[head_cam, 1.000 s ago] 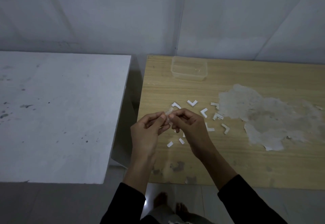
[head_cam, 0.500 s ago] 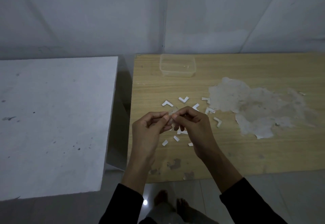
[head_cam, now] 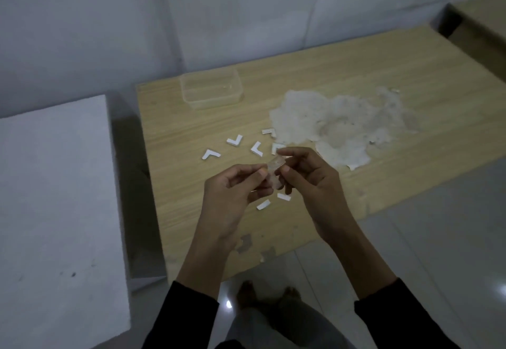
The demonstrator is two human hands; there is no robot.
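Above the wooden table, my left hand and my right hand together pinch a small translucent L-shaped piece between thumbs and fingertips. Several white L-shaped pieces lie on the table beyond my hands, among them one at the left, one further back and one close to my right hand. Two short white strips lie under my hands. An empty clear plastic container stands near the table's back left corner.
A large worn whitish patch covers the table's middle right. A white table stands to the left across a narrow gap. The wall runs close behind. Another wooden surface shows at the far right. My bare feet stand on a tiled floor.
The view has swung and tilted, so the table now looks slanted. My right fingers have spread a little on the translucent piece; both hands hold it at about the same place.
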